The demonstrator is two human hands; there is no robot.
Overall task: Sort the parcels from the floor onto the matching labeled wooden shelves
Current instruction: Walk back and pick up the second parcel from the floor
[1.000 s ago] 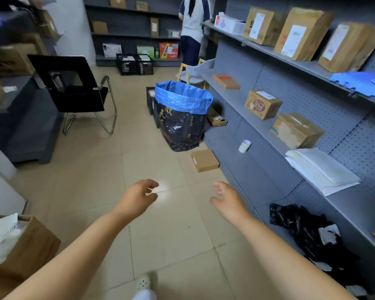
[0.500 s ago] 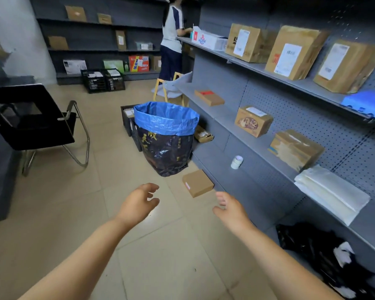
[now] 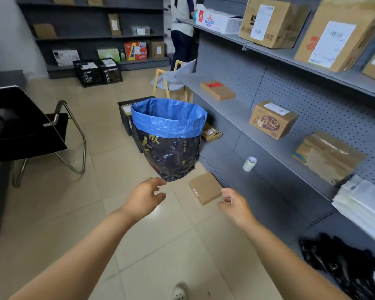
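Observation:
A flat brown cardboard parcel (image 3: 206, 188) lies on the tiled floor beside the foot of the grey shelving (image 3: 275, 146). My right hand (image 3: 234, 203) hovers just to its right with fingers spread and empty. My left hand (image 3: 146, 197) is held out to the parcel's left, fingers loosely curled, holding nothing. A large dark sack with a blue liner (image 3: 169, 137) stands on the floor just beyond both hands. Several cardboard boxes sit on the shelves, among them a printed box (image 3: 272, 119) and a taped box (image 3: 327, 155).
A black chair (image 3: 30, 131) stands at the left. Black crates (image 3: 97, 71) sit by the far shelves. A person (image 3: 182, 31) stands at the shelf end. A tape roll (image 3: 249, 163) rests on the low shelf, black bags (image 3: 344, 267) lower right, white mailers (image 3: 364, 202) above.
The view has closed in on the sack and the floor parcel. Both hands have reached forward, and the right hand is now beside the parcel.

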